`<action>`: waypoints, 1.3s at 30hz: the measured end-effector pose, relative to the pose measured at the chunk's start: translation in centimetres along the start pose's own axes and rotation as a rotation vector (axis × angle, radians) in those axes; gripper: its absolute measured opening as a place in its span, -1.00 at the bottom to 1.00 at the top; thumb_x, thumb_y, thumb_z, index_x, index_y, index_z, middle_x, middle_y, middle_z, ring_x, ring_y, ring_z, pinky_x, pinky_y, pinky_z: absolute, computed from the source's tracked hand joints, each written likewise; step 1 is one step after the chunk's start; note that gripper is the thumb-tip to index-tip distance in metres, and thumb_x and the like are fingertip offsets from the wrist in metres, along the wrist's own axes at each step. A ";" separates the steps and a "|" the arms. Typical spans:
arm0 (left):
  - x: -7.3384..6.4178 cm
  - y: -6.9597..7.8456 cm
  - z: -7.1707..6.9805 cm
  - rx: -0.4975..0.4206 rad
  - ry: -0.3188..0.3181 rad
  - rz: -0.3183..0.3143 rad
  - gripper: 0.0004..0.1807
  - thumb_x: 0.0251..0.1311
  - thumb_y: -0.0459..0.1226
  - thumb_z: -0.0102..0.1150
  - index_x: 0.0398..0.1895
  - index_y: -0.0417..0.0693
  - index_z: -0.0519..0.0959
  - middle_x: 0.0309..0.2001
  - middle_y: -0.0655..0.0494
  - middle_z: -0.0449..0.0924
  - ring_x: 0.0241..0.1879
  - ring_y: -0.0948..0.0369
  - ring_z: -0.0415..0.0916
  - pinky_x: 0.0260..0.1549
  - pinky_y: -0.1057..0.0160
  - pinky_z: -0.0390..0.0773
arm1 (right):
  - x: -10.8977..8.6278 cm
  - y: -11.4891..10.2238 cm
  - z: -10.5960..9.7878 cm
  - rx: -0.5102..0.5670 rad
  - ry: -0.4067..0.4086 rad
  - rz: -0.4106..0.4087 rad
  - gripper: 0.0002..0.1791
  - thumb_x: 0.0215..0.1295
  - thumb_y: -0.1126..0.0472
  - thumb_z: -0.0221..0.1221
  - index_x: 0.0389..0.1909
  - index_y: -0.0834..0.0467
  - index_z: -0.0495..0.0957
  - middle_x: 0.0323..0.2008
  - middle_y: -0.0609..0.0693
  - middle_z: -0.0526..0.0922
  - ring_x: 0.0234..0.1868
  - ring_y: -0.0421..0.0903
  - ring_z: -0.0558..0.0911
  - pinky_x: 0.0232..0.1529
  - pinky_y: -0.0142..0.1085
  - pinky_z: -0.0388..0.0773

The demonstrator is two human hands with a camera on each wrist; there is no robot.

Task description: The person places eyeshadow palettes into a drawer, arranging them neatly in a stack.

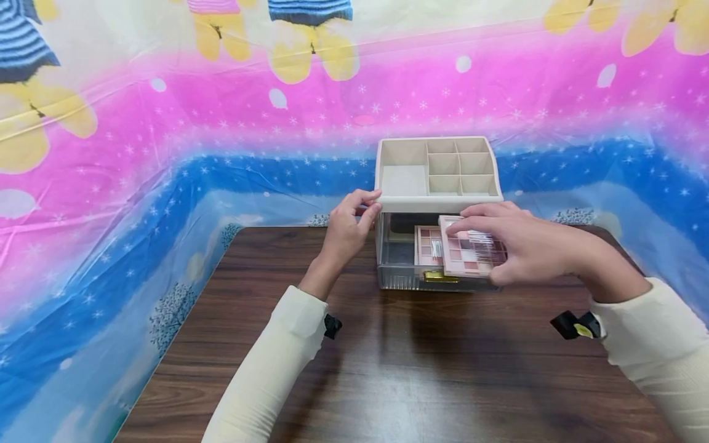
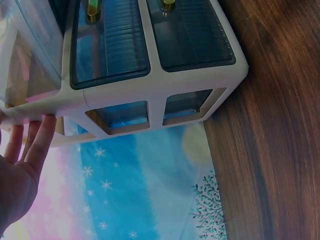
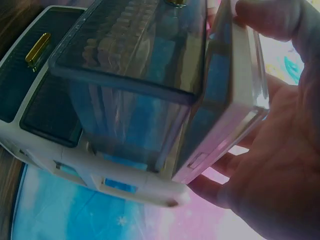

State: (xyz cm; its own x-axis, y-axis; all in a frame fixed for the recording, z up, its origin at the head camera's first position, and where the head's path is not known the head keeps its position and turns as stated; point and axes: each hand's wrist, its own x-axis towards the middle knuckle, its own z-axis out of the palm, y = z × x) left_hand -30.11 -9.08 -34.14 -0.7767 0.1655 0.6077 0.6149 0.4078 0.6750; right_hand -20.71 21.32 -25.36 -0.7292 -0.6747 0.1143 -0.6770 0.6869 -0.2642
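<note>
A cream drawer organizer (image 1: 441, 204) stands at the table's back, its clear upper drawer (image 1: 401, 278) pulled out. My left hand (image 1: 350, 223) touches the organizer's upper left front edge; in the left wrist view its extended fingers (image 2: 41, 140) rest against the side frame. In that drawer lies a makeup palette (image 1: 426, 246) with small pink and brown pans. My right hand (image 1: 532, 243) holds a second makeup palette (image 1: 462, 258) tilted over the drawer's right part, overlapping the first one in the head view. The right wrist view shows the held palette's (image 3: 225, 130) edge close beside the drawer wall.
Open compartments (image 1: 462, 165) fill the organizer's top. Below the pulled-out drawer, dark drawer fronts (image 2: 192, 35) with gold handles are closed. The dark wood table (image 1: 388, 369) reaches toward me, and a printed cloth (image 1: 332, 117) hangs behind and at the sides.
</note>
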 end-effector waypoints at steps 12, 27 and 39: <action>0.2 0.1 0.0 -0.006 -0.006 0.008 -0.72 0.44 -0.27 0.18 0.14 -0.15 0.62 -0.10 -0.16 0.62 -0.14 -0.06 0.72 -0.34 0.30 0.78 | 1.9 -0.2 0.2 0.031 -0.016 -0.019 -0.23 0.10 0.26 0.32 0.41 -0.08 0.43 0.52 0.14 0.26 0.48 0.27 0.22 0.34 0.42 0.31; 0.1 0.1 -0.2 0.007 -0.001 -0.004 -0.71 0.43 -0.28 0.19 0.15 -0.14 0.62 -0.08 -0.17 0.64 -0.16 -0.03 0.73 -0.32 0.24 0.80 | 0.2 -2.4 5.0 -0.231 0.549 -0.244 -0.55 -0.09 0.38 0.46 -0.06 0.19 0.70 -0.17 0.11 0.68 -0.21 0.03 0.63 -0.29 -0.11 0.62; 0.0 0.1 0.0 0.001 -0.005 -0.009 -0.71 0.43 -0.28 0.19 0.14 -0.15 0.62 -0.09 -0.17 0.64 -0.16 -0.02 0.73 -0.30 0.24 0.80 | 0.3 -4.4 10.1 -0.441 0.851 -0.279 -0.84 0.28 0.30 0.14 -0.31 0.19 0.70 -0.37 0.08 0.65 -0.39 0.10 0.60 -0.44 -0.03 0.46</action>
State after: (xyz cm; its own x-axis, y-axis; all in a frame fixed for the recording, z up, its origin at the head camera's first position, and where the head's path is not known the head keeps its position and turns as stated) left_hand -30.04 -9.04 -34.04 -0.7829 0.1663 0.5996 0.6078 0.4104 0.6798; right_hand -16.95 15.37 -33.86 -0.2504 -0.5272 0.8120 -0.6856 0.6888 0.2357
